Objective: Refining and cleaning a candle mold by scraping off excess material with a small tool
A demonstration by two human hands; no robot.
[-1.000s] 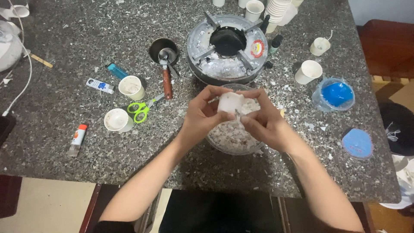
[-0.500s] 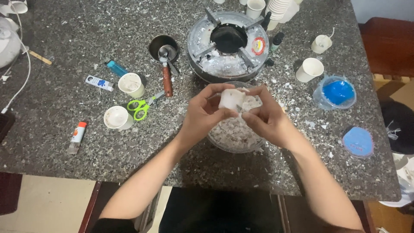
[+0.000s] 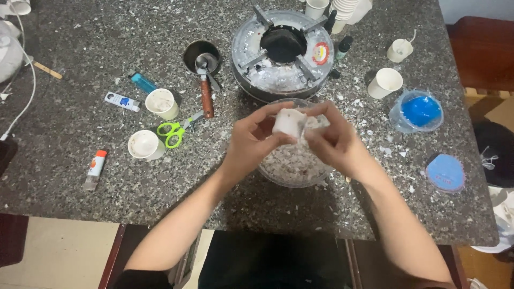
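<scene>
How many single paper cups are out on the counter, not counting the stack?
5: two by the scissors, at and; two right of the stove, at and; one at the top edge. Others may be out of view.

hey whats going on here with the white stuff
A person holds a white waxy chunk between both hands, left hand and right hand, right over a clear bowl filled with white flakes. Just behind sits a small round burner, flake-strewn too. Green scissors, paper cups and a blue-filled tub lie around on the granite counter.
</scene>
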